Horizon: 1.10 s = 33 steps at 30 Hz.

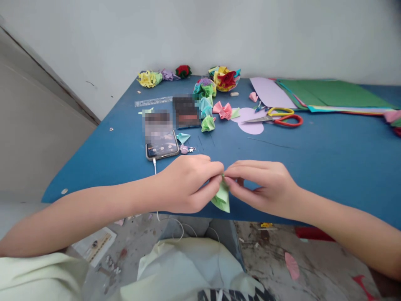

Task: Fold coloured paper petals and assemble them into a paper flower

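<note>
Between my two hands is a folded piece of light green paper (222, 197), gathered to a point at its top and flaring out below, over the table's front edge. My left hand (194, 182) pinches it near the gathered tip, and its fingers cover part of the paper. From the right, my right hand (266, 184) pinches the same tip between thumb and fingertips. Just beyond my left hand lie a small turquoise folded paper (183, 138) and a pink charm (184, 149).
On the blue table (328, 167) lie scissors (278, 118), a charging phone (161, 136), a dark device (186, 112), a clear ruler (153, 101) and purple paper circles (252, 121). Paper flowers (225, 78) line the back, near stacked coloured sheets (338, 94). Thin wire (272, 143) lies right of centre.
</note>
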### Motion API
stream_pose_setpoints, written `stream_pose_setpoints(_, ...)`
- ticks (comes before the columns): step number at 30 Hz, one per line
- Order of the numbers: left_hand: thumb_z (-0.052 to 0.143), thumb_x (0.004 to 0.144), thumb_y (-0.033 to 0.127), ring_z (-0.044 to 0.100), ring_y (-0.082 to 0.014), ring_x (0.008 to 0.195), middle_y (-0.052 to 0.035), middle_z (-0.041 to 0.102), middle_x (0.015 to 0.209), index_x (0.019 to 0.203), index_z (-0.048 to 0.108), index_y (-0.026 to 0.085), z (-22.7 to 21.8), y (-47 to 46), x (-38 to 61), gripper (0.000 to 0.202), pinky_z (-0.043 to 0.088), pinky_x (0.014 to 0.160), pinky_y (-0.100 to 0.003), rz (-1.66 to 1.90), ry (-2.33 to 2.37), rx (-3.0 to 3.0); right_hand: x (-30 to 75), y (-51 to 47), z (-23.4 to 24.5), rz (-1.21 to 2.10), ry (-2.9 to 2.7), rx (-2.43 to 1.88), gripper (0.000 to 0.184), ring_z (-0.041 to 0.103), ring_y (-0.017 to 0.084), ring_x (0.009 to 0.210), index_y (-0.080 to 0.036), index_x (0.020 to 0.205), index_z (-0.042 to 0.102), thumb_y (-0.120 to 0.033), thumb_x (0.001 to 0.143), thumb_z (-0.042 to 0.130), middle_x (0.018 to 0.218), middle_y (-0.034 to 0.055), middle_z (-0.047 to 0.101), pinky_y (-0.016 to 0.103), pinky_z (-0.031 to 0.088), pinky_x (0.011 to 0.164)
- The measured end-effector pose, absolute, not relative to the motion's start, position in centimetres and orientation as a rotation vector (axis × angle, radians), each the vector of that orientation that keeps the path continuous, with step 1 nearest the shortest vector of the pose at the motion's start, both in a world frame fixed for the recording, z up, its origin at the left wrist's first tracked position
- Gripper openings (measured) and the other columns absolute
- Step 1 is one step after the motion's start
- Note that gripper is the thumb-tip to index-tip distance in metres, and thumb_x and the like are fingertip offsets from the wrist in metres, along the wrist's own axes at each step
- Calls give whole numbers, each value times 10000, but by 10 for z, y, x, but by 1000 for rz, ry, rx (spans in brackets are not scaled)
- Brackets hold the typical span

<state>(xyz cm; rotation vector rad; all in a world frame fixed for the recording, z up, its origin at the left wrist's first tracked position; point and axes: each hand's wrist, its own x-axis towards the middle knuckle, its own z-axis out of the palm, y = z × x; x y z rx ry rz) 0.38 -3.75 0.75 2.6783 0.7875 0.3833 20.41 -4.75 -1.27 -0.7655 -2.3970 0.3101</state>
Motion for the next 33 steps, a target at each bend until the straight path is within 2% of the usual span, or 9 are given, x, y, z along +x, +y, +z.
stream_pose_setpoints(4, 277, 923, 259, 409, -123, 611, -2, 444, 634, 718, 419, 162, 5, -37, 5, 268, 314, 583, -235, 411, 788, 2621, 202, -53, -17, -45, -2428, -765, 57, 555, 98, 625, -172, 817, 558, -149, 835, 509, 737, 26, 621, 216, 456, 559)
stream_pose_setpoints(9, 291, 918, 215, 410, -127, 620, -7, 443, 628, 716, 430, 154, -2, -35, 5, 252, 323, 572, -238, 494, 818, 2717, 203, -53, -18, -533, -2402, -579, 55, 589, 164, 675, -113, 855, 549, -119, 802, 560, 722, 72, 628, 278, 476, 575)
stream_pose_setpoints(11, 301, 913, 198, 393, -134, 612, -18, 460, 627, 713, 451, 147, -4, -34, 4, 255, 327, 568, -251, 572, 766, 2869, 205, -51, -15, -442, -2434, -589, 65, 584, 153, 690, -117, 883, 547, -126, 818, 540, 763, 72, 631, 271, 479, 585)
stream_pose_setpoints(16, 415, 878, 186, 353, -139, 579, -8, 451, 589, 682, 482, 149, -6, -27, -1, 211, 297, 526, -272, 728, 381, 3340, 212, -48, -8, 38, -2586, -625, 116, 566, 101, 698, -149, 959, 538, -144, 868, 467, 874, 44, 625, 219, 471, 572)
stream_pose_setpoints(19, 419, 874, 184, 363, -143, 592, -7, 441, 591, 688, 477, 152, -5, -26, -2, 198, 295, 517, -275, 694, 353, 3358, 212, -49, -9, -233, -2592, -513, 117, 582, 139, 704, -113, 946, 540, -124, 863, 458, 824, 78, 634, 255, 471, 563)
stream_pose_setpoints(21, 372, 888, 179, 371, -142, 602, -14, 448, 607, 703, 470, 149, -4, -26, 0, 212, 310, 524, -270, 620, 514, 3211, 210, -49, -11, -511, -2552, -448, 125, 587, 172, 681, -78, 938, 546, -97, 844, 465, 756, 95, 632, 289, 460, 542)
stream_pose_setpoints(23, 327, 900, 182, 383, -140, 620, -23, 456, 628, 738, 471, 140, -3, -28, 1, 221, 335, 545, -259, 541, 661, 3033, 209, -47, -13, -597, -2532, -447, 120, 581, 174, 661, -80, 922, 554, -96, 839, 469, 732, 90, 628, 296, 449, 538)
stream_pose_setpoints(28, 324, 893, 176, 361, -156, 648, -43, 488, 674, 772, 492, 140, -3, -28, -1, 210, 337, 563, -267, 506, 602, 3071, 212, -39, -13, -87, -2603, -642, 113, 544, 116, 665, -147, 914, 556, -176, 870, 456, 823, 46, 618, 243, 420, 549)
stream_pose_setpoints(33, 350, 883, 174, 349, -152, 637, -43, 498, 677, 800, 503, 139, -1, -27, -3, 177, 351, 591, -274, 543, 551, 3048, 214, -36, -10, 274, -2578, -692, 116, 520, 89, 687, -169, 948, 551, -193, 872, 467, 853, 22, 600, 215, 395, 585)
